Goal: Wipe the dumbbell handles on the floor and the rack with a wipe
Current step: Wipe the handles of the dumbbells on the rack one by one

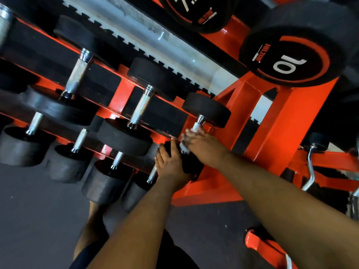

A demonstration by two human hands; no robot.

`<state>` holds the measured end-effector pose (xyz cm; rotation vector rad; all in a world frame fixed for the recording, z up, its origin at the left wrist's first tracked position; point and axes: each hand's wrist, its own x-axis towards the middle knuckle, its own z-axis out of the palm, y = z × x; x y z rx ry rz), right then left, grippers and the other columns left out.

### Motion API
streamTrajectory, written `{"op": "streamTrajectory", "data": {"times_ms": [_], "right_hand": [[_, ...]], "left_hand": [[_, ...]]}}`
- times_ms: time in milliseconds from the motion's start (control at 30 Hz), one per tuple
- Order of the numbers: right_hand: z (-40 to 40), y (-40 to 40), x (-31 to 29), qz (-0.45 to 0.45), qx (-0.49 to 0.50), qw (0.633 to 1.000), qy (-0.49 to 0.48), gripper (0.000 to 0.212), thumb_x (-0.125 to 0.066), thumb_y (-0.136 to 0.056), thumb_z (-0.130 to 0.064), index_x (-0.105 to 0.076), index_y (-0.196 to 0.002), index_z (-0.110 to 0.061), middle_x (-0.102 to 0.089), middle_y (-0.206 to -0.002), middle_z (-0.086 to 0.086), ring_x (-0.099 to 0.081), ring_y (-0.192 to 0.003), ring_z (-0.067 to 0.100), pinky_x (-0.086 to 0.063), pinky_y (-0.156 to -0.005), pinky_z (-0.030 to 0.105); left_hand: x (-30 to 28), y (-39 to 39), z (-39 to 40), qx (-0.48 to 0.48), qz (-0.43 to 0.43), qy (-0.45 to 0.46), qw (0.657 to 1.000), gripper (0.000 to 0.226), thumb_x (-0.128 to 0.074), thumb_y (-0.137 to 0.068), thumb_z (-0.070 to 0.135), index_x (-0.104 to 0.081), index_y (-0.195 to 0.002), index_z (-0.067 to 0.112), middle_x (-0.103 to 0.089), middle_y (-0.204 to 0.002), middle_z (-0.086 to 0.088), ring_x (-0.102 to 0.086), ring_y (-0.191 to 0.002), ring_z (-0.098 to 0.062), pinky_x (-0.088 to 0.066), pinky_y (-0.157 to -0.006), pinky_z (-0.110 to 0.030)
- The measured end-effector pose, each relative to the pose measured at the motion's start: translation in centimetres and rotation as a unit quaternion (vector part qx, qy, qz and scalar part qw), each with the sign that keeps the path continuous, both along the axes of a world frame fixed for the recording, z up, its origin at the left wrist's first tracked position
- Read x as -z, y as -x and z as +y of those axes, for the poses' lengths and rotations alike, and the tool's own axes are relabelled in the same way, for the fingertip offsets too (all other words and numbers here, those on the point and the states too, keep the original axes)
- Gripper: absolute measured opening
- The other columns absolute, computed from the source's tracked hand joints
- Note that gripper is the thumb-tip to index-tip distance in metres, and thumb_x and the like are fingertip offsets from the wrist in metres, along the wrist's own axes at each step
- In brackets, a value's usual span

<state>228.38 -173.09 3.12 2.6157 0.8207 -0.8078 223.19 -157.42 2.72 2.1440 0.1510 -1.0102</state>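
Note:
An orange rack (275, 121) holds several black dumbbells with chrome handles. My right hand (202, 142) is wrapped around the handle of the rightmost dumbbell (207, 110) on the lower shelf, with a white wipe (194, 131) pressed against the handle. The hand and wipe are blurred. My left hand (171, 164) lies flat on that dumbbell's near black head (191, 166), fingers spread. The handle is mostly hidden under the wipe and hand.
More dumbbells (139, 107) fill the shelves to the left. A large dumbbell marked 10 (285, 63) sits on the upper shelf at the right. A curl bar (310, 169) leans at the far right. Dark rubber floor (35, 220) spreads below. My knee (93, 226) shows underneath.

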Motion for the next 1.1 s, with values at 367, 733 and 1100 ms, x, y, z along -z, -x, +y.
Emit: {"op": "streamTrajectory", "data": {"times_ms": [367, 733, 1100], "right_hand": [[1.1, 2.6, -1.1, 0.112, 0.07, 0.991, -0.025, 0.054, -0.02, -0.105, -0.02, -0.029, -0.158, -0.018, -0.025, -0.165, 0.001, -0.013, -0.155, 0.02, -0.017, -0.123, 0.031], [7.6, 0.3, -2.6, -0.074, 0.317, 0.866, -0.379, 0.049, -0.036, -0.091, 0.005, -0.067, -0.128, -0.004, -0.063, -0.136, 0.011, -0.055, -0.132, 0.026, -0.034, -0.118, 0.037], [15.0, -7.5, 1.4, -0.124, 0.111, 0.948, -0.271, 0.051, -0.035, -0.093, -0.003, -0.065, -0.133, -0.013, -0.056, -0.146, 0.013, -0.047, -0.139, 0.035, -0.031, -0.116, 0.049]], "left_hand": [[-0.4, 0.6, 1.1, -0.002, -0.026, 0.035, 0.999, 0.134, -0.084, -0.074, 0.043, 0.016, -0.16, 0.02, 0.011, -0.167, -0.021, 0.01, -0.156, -0.033, 0.0, -0.127, -0.047], [-0.8, -0.8, 10.6, 0.075, -0.318, -0.076, 0.942, 0.089, -0.08, -0.081, 0.042, -0.04, -0.154, 0.009, -0.029, -0.164, -0.017, -0.025, -0.153, -0.032, -0.026, -0.123, -0.049], [-0.1, -7.0, 13.7, -0.047, -0.099, -0.113, 0.987, 0.143, -0.086, -0.07, 0.054, 0.012, -0.157, -0.002, 0.013, -0.166, -0.024, 0.016, -0.155, -0.035, 0.007, -0.126, -0.047]]}}
